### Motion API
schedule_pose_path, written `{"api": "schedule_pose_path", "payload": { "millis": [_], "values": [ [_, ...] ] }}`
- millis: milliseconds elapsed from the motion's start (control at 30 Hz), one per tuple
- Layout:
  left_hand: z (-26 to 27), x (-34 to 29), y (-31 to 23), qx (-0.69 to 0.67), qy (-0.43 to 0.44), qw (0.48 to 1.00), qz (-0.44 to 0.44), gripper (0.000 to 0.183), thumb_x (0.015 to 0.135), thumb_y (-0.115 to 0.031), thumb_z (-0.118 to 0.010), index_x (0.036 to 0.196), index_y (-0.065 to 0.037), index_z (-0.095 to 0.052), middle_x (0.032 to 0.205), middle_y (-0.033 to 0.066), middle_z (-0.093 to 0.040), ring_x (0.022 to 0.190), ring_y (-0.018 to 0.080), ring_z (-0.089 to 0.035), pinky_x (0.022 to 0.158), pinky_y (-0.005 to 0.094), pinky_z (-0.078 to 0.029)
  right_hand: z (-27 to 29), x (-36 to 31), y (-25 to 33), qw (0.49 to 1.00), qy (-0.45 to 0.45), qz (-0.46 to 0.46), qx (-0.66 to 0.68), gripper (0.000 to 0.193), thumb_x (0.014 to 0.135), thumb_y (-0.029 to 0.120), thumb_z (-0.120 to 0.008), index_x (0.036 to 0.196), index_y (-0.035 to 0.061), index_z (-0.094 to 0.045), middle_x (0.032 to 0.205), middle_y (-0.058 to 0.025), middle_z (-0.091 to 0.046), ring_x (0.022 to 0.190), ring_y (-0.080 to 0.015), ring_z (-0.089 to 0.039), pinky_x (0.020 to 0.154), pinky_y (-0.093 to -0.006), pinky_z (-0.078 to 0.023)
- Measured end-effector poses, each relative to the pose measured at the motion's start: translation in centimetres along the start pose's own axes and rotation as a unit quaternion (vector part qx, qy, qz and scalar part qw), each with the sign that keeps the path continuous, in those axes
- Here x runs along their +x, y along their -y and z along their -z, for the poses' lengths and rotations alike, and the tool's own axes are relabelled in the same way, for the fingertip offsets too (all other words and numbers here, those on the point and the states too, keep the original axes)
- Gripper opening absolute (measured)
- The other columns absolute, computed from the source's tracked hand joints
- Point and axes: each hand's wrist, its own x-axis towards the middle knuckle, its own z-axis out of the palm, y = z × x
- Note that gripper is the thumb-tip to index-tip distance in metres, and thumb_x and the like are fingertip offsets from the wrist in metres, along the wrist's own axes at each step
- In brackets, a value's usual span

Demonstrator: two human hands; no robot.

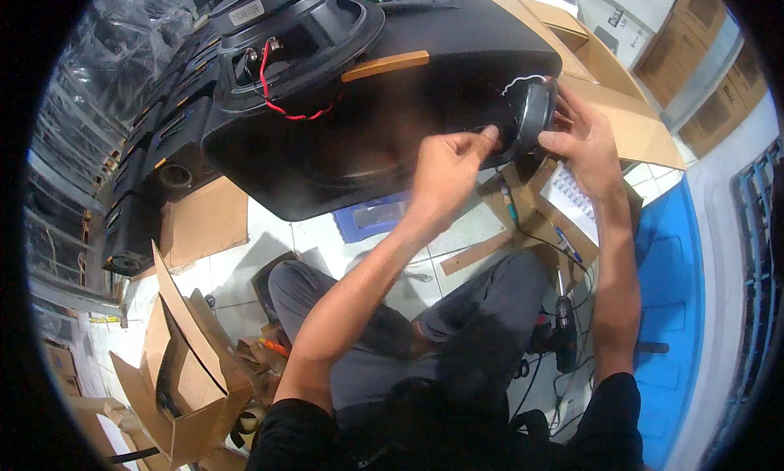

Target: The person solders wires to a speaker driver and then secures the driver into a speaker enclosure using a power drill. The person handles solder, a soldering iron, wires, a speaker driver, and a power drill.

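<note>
A black speaker cabinet (pixel 457 87) lies in front of me, with a large round opening in the side facing me. On top of it rests a big speaker driver (pixel 302 30), magnet up, its red wire (pixel 265 79) running down into the opening. My right hand (pixel 590 144) grips a round black speaker part (pixel 535 116) at the cabinet's right end. From its top comes a white wire (pixel 523 81). Close beside this part, my left hand (pixel 449 173) has thumb and fingers pinched together; what they hold is too small to tell. A wooden strip (pixel 385 65) lies on the cabinet's edge.
On the floor at right are a power drill (pixel 563 332), cables and a blue plastic panel (pixel 670 308). A cardboard box with a printed sheet (pixel 567 197) stands below my right hand. Several more speaker cabinets (pixel 175 144) line the left, above opened cardboard (pixel 180 365).
</note>
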Motion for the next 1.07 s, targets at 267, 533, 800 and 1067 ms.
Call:
{"api": "schedule_pose_path", "payload": {
  "millis": [267,533,800,1067],
  "values": [
    [-2.6,0.4,2.4,-0.015,-0.016,0.995,-0.097,0.03,0.096,-0.019,-0.062,0.113,0.004,-0.07,0.057,-0.004,-0.049,0.047,0.0039,-0.035,0.042,0.0249,-0.027,0.3,0.5,0.6,0.996,0.034,-0.021,0.082,0.071,0.076,0.011,-0.073,0.138,-0.009,-0.045,0.124,-0.0157,-0.059,0.107,-0.0183,-0.06,0.094,-0.0305,-0.05],
    [-3.8,0.9,2.1,-0.443,0.147,0.872,0.148,0.018,0.099,-0.016,-0.058,0.091,0.0,-0.061,0.058,-0.0054,-0.034,0.05,0.0052,-0.032,0.041,0.024,-0.024,-0.1,0.4,0.8,0.999,0.013,0.008,0.03,0.072,0.076,0.013,-0.074,0.138,-0.01,-0.045,0.121,-0.0171,-0.06,0.105,-0.0196,-0.061,0.094,-0.0304,-0.05],
    [-4.4,1.2,1.8,-0.487,0.118,0.853,0.145,0.011,0.097,-0.011,-0.057,0.093,-0.001,-0.06,0.06,-0.0056,-0.031,0.049,0.0056,-0.03,0.041,0.0226,-0.024,-0.4,-0.6,1.8,0.999,-0.024,0.031,-0.028,0.075,0.075,0.003,-0.075,0.14,-0.0112,-0.041,0.124,-0.0178,-0.059,0.11,-0.0206,-0.06,0.095,-0.0316,-0.051],
    [-3.6,0.9,0.9,-0.403,0.057,0.909,0.094,0.018,0.095,-0.01,-0.06,0.105,0.004,-0.062,0.06,-0.0066,-0.03,0.049,0.0051,-0.027,0.044,0.0251,-0.021,-0.2,-0.3,1.2,0.998,-0.044,0.044,-0.029,0.073,0.077,0.0,-0.074,0.141,-0.0112,-0.04,0.125,-0.0172,-0.058,0.108,-0.0208,-0.06,0.093,-0.0313,-0.052]
  ]
}}
